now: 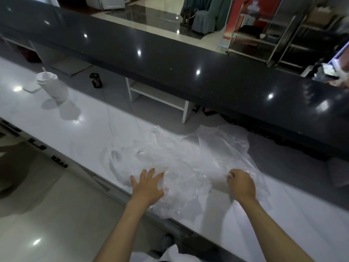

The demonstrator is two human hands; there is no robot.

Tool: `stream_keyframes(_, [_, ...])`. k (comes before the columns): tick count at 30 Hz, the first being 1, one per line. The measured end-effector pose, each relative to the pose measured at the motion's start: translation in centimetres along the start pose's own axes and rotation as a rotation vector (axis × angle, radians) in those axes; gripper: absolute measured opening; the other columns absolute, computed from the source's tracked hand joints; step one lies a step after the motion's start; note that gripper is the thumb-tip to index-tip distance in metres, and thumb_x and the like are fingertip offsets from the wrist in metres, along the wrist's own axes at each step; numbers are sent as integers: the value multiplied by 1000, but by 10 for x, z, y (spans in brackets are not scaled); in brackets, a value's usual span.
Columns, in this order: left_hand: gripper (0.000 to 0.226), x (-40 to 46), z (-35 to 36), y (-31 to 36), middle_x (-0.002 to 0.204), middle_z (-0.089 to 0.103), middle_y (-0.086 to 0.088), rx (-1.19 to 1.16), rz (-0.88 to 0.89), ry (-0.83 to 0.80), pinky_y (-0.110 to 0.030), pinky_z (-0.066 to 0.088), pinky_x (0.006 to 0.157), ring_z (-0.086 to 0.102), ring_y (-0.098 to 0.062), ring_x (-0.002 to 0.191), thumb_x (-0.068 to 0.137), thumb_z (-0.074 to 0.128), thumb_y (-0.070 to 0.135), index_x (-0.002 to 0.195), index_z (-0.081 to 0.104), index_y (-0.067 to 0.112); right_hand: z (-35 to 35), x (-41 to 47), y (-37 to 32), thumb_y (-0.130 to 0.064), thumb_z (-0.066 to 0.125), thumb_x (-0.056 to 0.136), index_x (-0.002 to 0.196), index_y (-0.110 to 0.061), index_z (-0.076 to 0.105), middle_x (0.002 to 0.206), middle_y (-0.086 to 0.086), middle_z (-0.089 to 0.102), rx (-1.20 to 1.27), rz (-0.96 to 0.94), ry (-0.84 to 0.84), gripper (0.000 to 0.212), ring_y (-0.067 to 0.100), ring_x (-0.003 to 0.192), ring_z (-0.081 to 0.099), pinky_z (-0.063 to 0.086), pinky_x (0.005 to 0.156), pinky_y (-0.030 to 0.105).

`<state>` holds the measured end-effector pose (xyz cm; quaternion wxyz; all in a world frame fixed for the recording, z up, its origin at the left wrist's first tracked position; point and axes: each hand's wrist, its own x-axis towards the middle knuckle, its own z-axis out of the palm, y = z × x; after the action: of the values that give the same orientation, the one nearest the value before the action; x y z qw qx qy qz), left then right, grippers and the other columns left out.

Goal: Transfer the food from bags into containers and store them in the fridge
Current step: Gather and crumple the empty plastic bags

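Blurred throughout, so fine detail hard to make out. Clear plastic bags point(190, 163) crumpled in one heap on the white counter point(90, 129), just beyond both hands; impossible to tell how many bags, or whether any food lies inside, the film being see-through and folded over itself. Heap stretched roughly from near left to far right, its far-right flap hanging past the counter's back edge, its near edge draped toward the counter's front lip between the two wrists. Left hand point(149, 184) spread flat, fingers apart and nearly straight, fingertips resting on the near-left edge of the plastic. Right hand point(240, 183) curled, fingers and thumb pinching a fold of the plastic at its near-right side; fingertips themselves hidden behind the knuckles. Both forearms cut off by the bottom edge. Far to the left of the left hand, a white lidded cup point(53, 87) with a straw, upright on the counter, no print readable. Beyond it on the floor, a small dark box point(96, 80) with a reddish mark, writing too blurred to read. Past both hands, a long dark counter point(188, 59) running across. Far right of the right hand, at the frame's edge, a cluttered pale shape point(334, 72), cut off and unidentifiable.
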<state>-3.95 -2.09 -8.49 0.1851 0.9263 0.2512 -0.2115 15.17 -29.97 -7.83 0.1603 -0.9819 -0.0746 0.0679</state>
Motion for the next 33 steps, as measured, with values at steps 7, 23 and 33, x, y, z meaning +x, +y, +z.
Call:
stream_keyframes(7, [47,0,8,16,159,40,6,-326,271,670,-64,14,122,27,-19,154,99,60,13,136,56,41,-57,7,-32,-9,50,95,75,-8,52,68,5,55,448,63,184,20,22,61,51,38,53,31])
stream_keyframes(23, [56,-22,-40,32,117,71,30,-1503,100,145,-16,37,93,59,12,116,93,34,72,121,69,39,-75,-52,-182,-43,60,99,147,-35,52,98,-15,70,64,-815,-506,49,-1,82,64,54,80,21])
stream_keyframes(33, [29,-3,-28,-2,115,73,-6,-1544,-230,463,-33,57,94,69,-21,106,107,54,31,117,69,8,-40,9,-156,-24,71,93,125,-27,67,136,-2,59,269,-566,155,32,21,132,49,41,112,53])
